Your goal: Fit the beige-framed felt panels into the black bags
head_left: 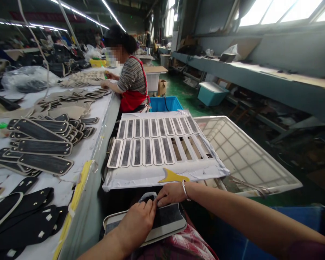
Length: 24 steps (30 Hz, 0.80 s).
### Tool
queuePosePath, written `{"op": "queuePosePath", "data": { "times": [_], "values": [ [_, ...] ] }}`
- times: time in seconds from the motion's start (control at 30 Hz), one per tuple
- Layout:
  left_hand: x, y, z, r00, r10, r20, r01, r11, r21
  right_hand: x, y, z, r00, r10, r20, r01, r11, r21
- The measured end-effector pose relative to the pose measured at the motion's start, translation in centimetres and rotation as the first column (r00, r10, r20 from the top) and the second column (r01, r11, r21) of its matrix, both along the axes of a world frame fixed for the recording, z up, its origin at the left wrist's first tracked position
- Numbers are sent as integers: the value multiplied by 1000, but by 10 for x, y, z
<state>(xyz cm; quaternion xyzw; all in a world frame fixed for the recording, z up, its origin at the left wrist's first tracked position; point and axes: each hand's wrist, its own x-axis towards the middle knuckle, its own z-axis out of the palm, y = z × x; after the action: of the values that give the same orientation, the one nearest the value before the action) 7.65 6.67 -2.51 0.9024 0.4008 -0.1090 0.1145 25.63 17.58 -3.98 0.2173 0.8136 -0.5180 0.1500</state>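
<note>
While close together, fingers (pixel 150 212) on panel (pixel 169 215).

The left is taken up by a worktop (pixel 82 150), on which a pile of riveted strips (pixel 46 147) is laid. To its right a board (pixel 135 177) is set, bearing two rows of panels (pixel 154 127); in the near row, slots (pixel 189 148) are found at right. A scraper (pixel 173 176) is laid at its near edge. A crate (pixel 230 144) is placed right of the board, a tub (pixel 158 103) behind.
</note>
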Motion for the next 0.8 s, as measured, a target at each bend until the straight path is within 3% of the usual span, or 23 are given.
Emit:
{"op": "queuePosePath", "data": {
  "times": [0.17,0.23,0.57,0.8],
  "values": [
    [-47,12,13,954,107,280,-25,959,-283,-4,-1,6,1000,-17,4,17,999,-33],
    [-65,12,15,934,152,322,-43,946,-321,-5,-1,7,1000,-14,6,15,999,-50],
    [-79,-1,-10,969,22,248,23,984,-177,-48,-12,14,999,41,-28,-43,997,-69],
    [-114,-9,3,932,72,356,-4,982,-188,-73,-17,8,994,23,-110,-38,990,-134]
  ]
}}
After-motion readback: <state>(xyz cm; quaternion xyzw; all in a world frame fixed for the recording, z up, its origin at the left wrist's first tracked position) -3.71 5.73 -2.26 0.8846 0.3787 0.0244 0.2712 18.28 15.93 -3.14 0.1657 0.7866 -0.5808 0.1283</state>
